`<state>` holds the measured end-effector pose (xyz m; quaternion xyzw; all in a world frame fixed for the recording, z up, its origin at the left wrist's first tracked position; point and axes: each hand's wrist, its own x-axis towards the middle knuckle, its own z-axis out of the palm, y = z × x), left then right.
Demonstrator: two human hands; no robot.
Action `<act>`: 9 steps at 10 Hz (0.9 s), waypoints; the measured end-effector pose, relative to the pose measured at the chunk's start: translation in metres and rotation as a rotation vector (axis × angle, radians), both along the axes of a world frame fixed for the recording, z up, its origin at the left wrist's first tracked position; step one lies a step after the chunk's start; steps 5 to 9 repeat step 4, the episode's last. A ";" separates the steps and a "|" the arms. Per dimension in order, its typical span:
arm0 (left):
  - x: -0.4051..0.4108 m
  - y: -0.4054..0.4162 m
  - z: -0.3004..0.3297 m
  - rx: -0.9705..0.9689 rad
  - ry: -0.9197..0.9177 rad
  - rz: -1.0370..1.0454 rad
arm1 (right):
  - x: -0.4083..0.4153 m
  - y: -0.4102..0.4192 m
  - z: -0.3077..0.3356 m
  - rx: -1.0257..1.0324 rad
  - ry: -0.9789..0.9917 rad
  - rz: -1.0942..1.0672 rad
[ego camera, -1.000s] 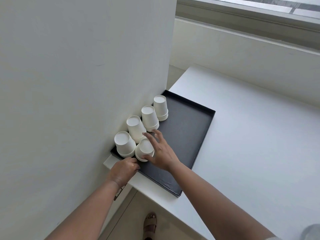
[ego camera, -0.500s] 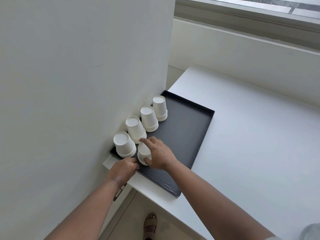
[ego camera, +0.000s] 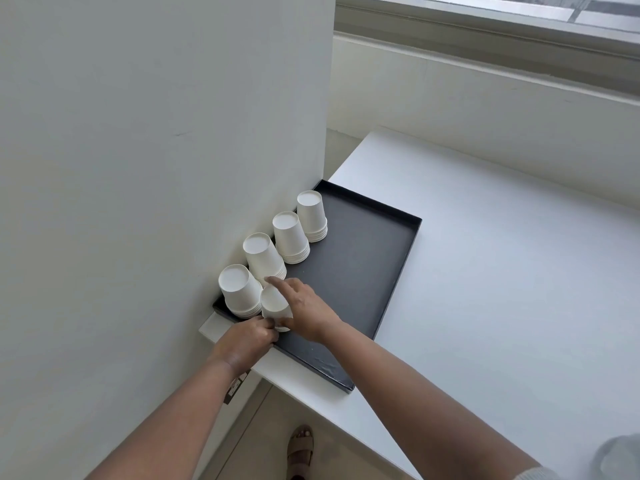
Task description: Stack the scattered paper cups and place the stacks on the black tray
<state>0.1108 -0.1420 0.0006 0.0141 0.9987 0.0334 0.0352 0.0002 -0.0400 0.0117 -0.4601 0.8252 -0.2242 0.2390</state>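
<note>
On black tray (ego camera: 363, 271) — both hands grip fifth cup stack (ego camera: 273, 304); rims hidden | left hand (ego camera: 247, 341) | right hand (ego camera: 306, 311)

Five stacks of white paper cups on the black tray (ego camera: 363, 271)

Four upside-down stacks stand in a row along the tray's left edge: the farthest stack (ego camera: 312, 216), the second stack (ego camera: 290, 237), the third stack (ego camera: 263, 256) and the nearest stack (ego camera: 239, 289). A fifth stack (ego camera: 275, 306), also inverted, stands just inside the tray's near left corner, beside the nearest one; its base is partly hidden, so it possibly tilts.
</note>
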 end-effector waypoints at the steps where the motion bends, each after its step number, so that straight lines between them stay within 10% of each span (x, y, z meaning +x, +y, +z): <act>1: 0.000 0.005 0.001 -0.049 0.038 -0.068 | -0.002 0.008 -0.001 -0.009 -0.097 -0.017; 9: -0.011 0.027 -0.001 -0.088 0.030 -0.371 | -0.013 0.044 0.000 -0.021 -0.098 -0.246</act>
